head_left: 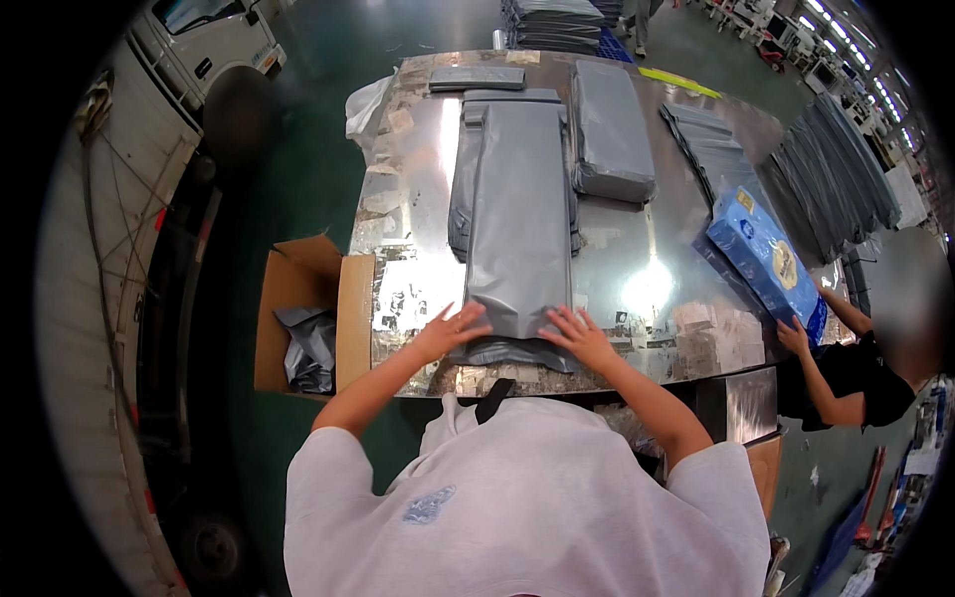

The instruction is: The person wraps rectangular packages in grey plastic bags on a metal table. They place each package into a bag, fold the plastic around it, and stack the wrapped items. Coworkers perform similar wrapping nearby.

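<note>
A long package in a grey plastic bag lies lengthwise in front of me, on top of more grey bags on the metal table. My left hand touches the near left corner of its plastic, fingers stretched out. At the near right corner rests my right hand, its fingers spread over the plastic. Between the two hands the near end of the bag is creased and slack. Neither hand visibly grips anything.
Another grey wrapped package and a small folded grey bundle lie farther back on the metal table. An open cardboard box holding grey plastic stands left. At right, a co-worker holds a blue pack beside stacked grey bags.
</note>
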### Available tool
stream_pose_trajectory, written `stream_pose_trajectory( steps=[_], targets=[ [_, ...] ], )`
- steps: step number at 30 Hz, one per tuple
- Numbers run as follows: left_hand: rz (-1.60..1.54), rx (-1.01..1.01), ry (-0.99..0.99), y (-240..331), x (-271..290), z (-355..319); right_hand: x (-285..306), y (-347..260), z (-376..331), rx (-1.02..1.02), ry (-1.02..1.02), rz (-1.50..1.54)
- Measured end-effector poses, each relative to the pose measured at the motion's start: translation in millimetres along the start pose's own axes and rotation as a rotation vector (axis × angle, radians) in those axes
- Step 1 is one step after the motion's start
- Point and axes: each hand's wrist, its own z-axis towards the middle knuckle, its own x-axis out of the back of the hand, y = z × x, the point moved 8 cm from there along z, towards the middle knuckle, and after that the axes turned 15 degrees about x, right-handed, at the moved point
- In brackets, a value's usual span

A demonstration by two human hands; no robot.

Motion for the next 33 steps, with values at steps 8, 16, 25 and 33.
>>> stream_pose_trajectory(
  steps=[8,16,25,33],
  targets=[
    [-0.492,0.053,-0.094,-33.2,6.4,-7.9,-41.9,32.1,-27.5,-0.266,0.073,0.719],
    [-1.673,0.648,-0.069,-117.1,-118.0,68.2,-152.7,103.2,0.4,-1.056,0.546,1.515],
    [-2.364,0.757,-0.445,-50.4,-60.8,128.8,-154.3,108.5,42.2,-1.489,0.918,2.127],
    [-2.182,0.68,-0.238,-46.6,55.4,158.7,-39.1,177.6,21.3,-1.101,0.862,2.279]
  ],
)
